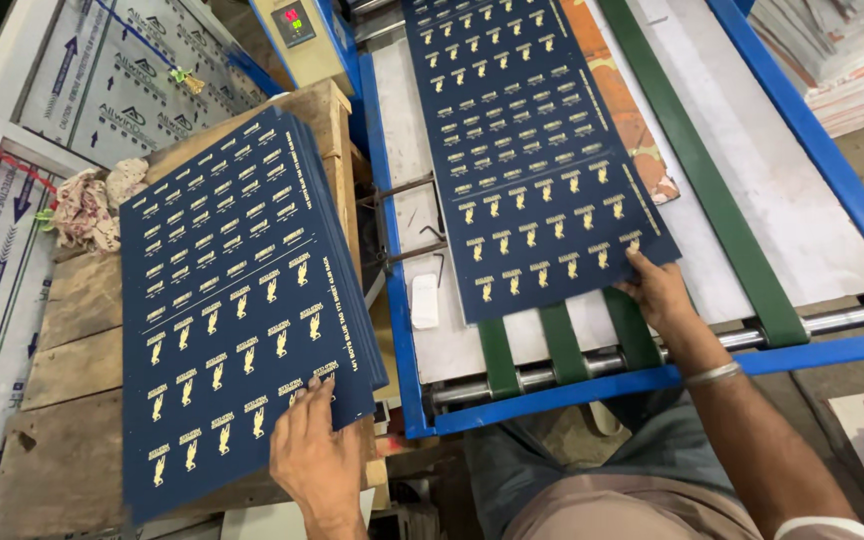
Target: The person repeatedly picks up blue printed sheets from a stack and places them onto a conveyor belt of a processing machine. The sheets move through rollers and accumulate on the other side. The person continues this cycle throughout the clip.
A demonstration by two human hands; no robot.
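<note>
Left hand [314, 462] is down flat on the near edge of the stack of navy printed sheets [237, 300], fingers [304, 398] spread and pressing on the top sheet, not gripping. That stack sits on a wooden table [72, 350], tilted across it. Over on the right, the right hand [660, 292] has the near corner of another navy sheet [532, 150], fingers on its edge; whether they pinch it I cannot tell. This sheet lies on the blue-framed machine bed [652, 380], over the green belts [562, 345] and steel roller [832, 322]. A white remote [424, 301] rests just beside that sheet.
</note>
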